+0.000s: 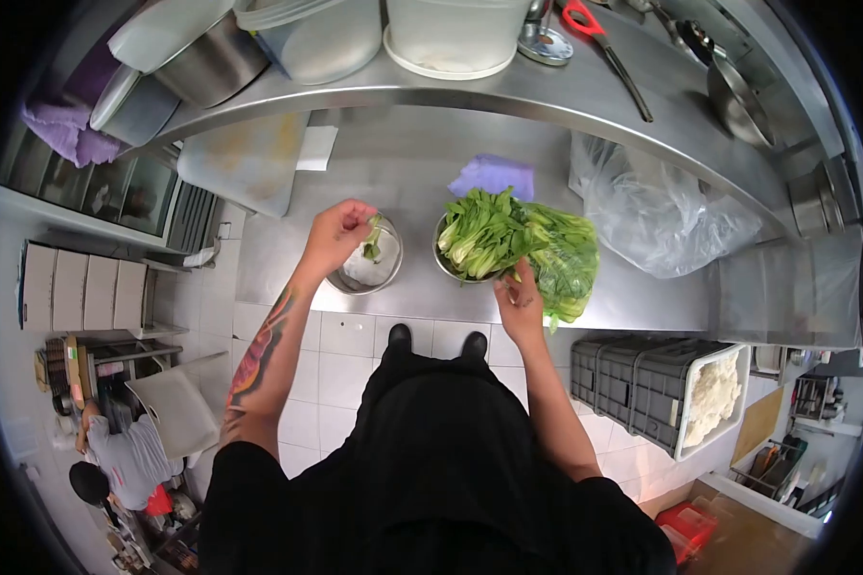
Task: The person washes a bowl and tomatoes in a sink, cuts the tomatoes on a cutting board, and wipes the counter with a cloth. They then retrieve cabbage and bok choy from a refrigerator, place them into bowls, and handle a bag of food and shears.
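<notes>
My left hand [340, 235] is closed in a pinch on a small green leaf [372, 238], held over a round metal bowl [397, 272]. White material [362, 271] shows inside that bowl. To the right, a second metal bowl [442, 262] is heaped with leafy greens [484, 230]. At its lower right rim is my right hand [519, 305], its thumb and fingers bent around the edge of the greens; the leaves partly hide the fingertips. Against this bowl lies a clear plastic bag of leafy greens [563, 259].
A purple cloth [494, 174] lies behind the greens, a crumpled clear plastic bag [652, 206] to the right. The shelf [374, 94] above carries tubs and utensils. A grey crate [633, 383] stands below right. Another person [139, 460] is at lower left.
</notes>
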{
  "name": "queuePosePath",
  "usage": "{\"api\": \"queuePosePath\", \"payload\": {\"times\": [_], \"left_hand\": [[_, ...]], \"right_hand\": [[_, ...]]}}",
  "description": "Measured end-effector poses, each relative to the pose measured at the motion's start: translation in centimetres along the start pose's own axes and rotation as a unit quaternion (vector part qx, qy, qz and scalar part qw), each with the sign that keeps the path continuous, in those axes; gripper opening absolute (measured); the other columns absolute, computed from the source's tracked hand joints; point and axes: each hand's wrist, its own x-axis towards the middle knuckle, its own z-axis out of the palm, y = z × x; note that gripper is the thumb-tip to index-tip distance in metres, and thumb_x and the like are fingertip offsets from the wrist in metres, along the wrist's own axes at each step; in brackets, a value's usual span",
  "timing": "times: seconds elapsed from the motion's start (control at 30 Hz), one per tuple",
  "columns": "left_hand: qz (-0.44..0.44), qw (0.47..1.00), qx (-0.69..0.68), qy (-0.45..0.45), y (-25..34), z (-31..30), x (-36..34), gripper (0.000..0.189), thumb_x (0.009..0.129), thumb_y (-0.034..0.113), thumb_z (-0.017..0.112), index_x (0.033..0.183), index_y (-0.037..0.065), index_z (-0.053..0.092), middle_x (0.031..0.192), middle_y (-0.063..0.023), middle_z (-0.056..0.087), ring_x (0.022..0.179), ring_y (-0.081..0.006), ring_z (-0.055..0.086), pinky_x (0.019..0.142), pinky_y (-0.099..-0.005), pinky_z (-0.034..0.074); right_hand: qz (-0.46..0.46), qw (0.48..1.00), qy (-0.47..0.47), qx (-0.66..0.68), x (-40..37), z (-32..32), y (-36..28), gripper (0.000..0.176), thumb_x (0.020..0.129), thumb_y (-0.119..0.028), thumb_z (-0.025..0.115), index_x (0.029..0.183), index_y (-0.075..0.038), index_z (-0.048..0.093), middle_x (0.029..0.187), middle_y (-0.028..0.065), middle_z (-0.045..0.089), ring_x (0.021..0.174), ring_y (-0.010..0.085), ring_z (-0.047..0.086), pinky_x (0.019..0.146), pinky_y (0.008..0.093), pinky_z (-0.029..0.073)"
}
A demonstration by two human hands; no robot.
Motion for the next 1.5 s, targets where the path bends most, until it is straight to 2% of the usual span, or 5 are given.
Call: {"api": "queuePosePath", "payload": {"times": [0.33,0.53,0.8,1.17,1.5], "left_hand": [[0.22,0.919,0.302,0.126,2.0,13.1,0.8,0.02,0.087,0.009,0.068,0.107,0.007,0.07,0.102,-0.0111,0.068,0.099,-0.029,0.066,0.085,-0.041,0.054],[0.095,0.805,0.453,0.37,-7.2,-0.4,-5.6,0.057,0.084,0.02,0.073,0.135,0.0,0.055,0.112,-0.0215,0.068,0.111,-0.0402,0.061,0.101,-0.0527,0.044],[-0.166,0.98,-0.011,0.105,-8.6,2.3,-5.8,0.055,0.093,0.005,0.054,0.147,0.003,0.045,0.104,-0.0131,0.068,0.071,-0.0167,0.067,0.053,-0.0295,0.054],[-0.071,0.971,-0.114,-0.198,10.2,29.3,-0.8,0.039,0.092,0.013,0.054,0.129,-0.001,0.054,0.106,-0.0142,0.068,0.076,-0.0225,0.069,0.057,-0.0362,0.06],[-0.141,0.962,-0.173,-0.157,-1.1,53.5,1.3,0.05,0.098,0.018,0.048,0.142,-0.003,0.043,0.126,-0.0242,0.061,0.095,-0.0347,0.072,0.074,-0.0463,0.066]], "right_hand": [[0.284,0.902,-0.05,0.32,-0.3,2.0,1.5,0.052,0.099,-0.016,0.064,0.14,0.005,0.04,0.12,0.0183,0.061,0.099,0.0315,0.071,0.082,0.0418,0.061],[0.288,0.876,0.034,0.386,2.7,7.3,2.3,0.022,0.099,-0.011,0.058,0.112,0.001,0.045,0.103,0.0193,0.062,0.081,0.0331,0.073,0.072,0.0432,0.065],[0.271,0.853,0.024,0.445,-5.8,2.1,2.0,0.018,0.096,-0.008,0.058,0.103,0.003,0.047,0.095,0.0174,0.063,0.071,0.0301,0.072,0.065,0.0406,0.066],[0.235,0.873,0.231,0.359,-30.0,-17.0,6.1,0.028,0.096,-0.005,0.053,0.123,0.004,0.052,0.104,0.0178,0.07,0.08,0.0237,0.074,0.067,0.0353,0.066],[0.211,0.798,0.401,0.398,-40.5,-33.6,13.5,0.012,0.095,-0.003,0.057,0.103,0.002,0.051,0.092,0.013,0.065,0.074,0.0232,0.073,0.065,0.0355,0.066]]}}
